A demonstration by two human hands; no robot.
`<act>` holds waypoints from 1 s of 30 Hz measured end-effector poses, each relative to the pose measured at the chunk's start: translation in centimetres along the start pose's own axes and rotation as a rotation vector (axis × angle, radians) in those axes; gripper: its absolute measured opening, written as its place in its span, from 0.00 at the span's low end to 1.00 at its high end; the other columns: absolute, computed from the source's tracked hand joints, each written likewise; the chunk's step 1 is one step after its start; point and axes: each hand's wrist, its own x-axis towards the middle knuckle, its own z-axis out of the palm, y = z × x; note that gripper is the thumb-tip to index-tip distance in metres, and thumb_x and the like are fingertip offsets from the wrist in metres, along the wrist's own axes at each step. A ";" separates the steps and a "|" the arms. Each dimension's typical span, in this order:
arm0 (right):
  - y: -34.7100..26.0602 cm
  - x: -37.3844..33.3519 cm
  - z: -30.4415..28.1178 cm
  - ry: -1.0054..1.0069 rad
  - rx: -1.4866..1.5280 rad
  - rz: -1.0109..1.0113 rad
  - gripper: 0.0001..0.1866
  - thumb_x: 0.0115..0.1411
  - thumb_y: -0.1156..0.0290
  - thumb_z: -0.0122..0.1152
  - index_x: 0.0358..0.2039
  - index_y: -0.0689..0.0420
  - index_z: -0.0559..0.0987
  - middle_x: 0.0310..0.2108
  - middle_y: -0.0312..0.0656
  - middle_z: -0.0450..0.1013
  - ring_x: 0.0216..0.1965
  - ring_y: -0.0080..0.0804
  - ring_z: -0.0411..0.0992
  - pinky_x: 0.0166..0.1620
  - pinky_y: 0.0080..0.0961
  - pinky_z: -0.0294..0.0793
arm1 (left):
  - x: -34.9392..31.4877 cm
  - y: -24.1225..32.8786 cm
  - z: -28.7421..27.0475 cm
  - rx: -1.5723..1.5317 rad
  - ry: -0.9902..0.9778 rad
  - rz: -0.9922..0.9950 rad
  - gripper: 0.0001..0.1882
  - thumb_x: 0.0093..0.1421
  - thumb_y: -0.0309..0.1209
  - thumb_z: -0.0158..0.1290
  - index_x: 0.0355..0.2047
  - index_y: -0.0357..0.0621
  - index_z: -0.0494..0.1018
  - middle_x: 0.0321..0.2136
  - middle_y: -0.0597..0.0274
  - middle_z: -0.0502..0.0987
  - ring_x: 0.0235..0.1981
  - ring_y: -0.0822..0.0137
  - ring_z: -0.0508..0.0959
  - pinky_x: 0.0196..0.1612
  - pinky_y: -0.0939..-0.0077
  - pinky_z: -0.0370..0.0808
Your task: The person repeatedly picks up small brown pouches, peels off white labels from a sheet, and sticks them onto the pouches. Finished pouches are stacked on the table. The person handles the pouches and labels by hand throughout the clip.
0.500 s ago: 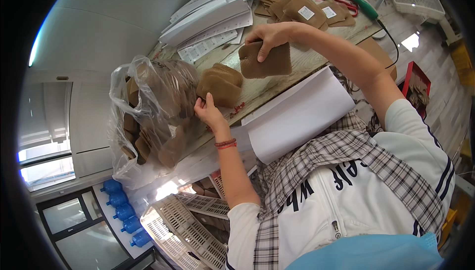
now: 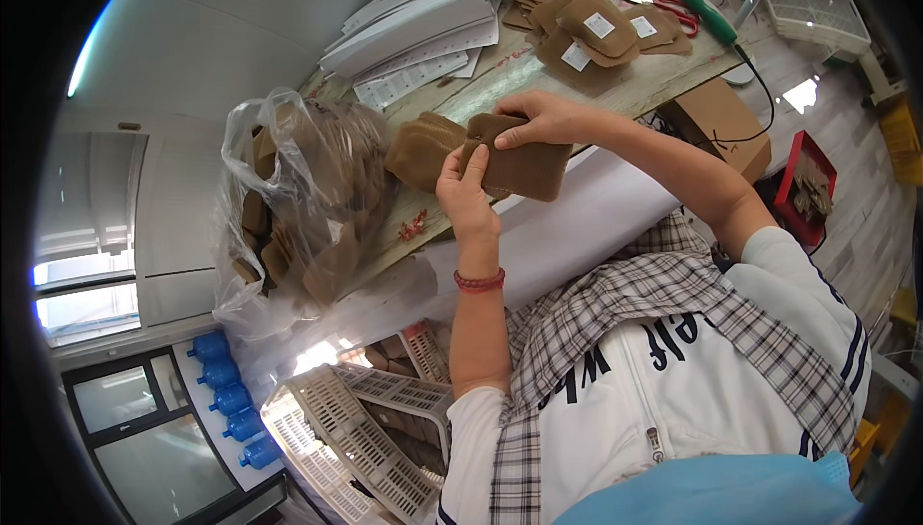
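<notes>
A flat, soft-looking brown sock [image 2: 519,167] is held above the near edge of the wooden table [image 2: 635,92] by both hands. The left hand [image 2: 466,200] is closed on the sock's left end, thumb and fingers pinched over the fabric, and a beaded red bracelet [image 2: 479,282] is worn on its wrist. The right hand [image 2: 540,119] is curled over the sock's upper edge, its fingers pressed shut on the cloth. A second brown sock [image 2: 418,150] (rounded and slightly bunched) lies on the table just left of the held one; whether the two touch cannot be told.

Further left of the held sock, a crumpled clear plastic bag [image 2: 288,208] is filled with more brown pieces, their shapes blurred by the glossy film. Beyond the held sock, toward the far side of the table, a loose pile of brown socks with white labels [image 2: 591,30] is spread out, and red-handled scissors [image 2: 673,13] lie beside it. Stacked white paper sheets [image 2: 413,35] are fanned to the left of that pile. Below the held sock, a broad smooth white roll [image 2: 577,227] runs along the table's front, and pale slatted plastic crates [image 2: 356,429] are seen lower down.
</notes>
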 end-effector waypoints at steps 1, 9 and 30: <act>0.5 -0.3 0.2 0.041 -0.016 -0.060 0.26 0.56 0.53 0.70 0.44 0.62 0.78 0.35 0.42 0.77 0.37 0.28 0.73 0.41 0.28 0.73 | 0.0 0.0 0.0 0.005 -0.008 -0.005 0.11 0.63 0.23 0.57 0.46 0.36 0.75 0.40 0.64 0.80 0.41 0.73 0.78 0.46 0.79 0.75; 0.1 -3.1 0.9 0.048 0.208 -0.157 0.30 0.59 0.49 0.67 0.51 0.61 0.76 0.41 0.39 0.76 0.43 0.24 0.71 0.47 0.24 0.71 | 0.0 0.4 -1.5 0.031 -0.278 0.224 0.13 0.63 0.19 0.55 0.48 0.36 0.74 0.43 0.62 0.79 0.44 0.71 0.77 0.50 0.77 0.74; 1.8 -5.7 5.8 0.619 0.490 -0.095 0.31 0.53 0.57 0.76 0.48 0.66 0.74 0.40 0.40 0.75 0.41 0.23 0.72 0.43 0.21 0.74 | -2.1 -1.4 3.6 0.630 -0.112 0.474 0.18 0.69 0.34 0.52 0.53 0.35 0.73 0.46 0.58 0.74 0.48 0.65 0.74 0.54 0.71 0.69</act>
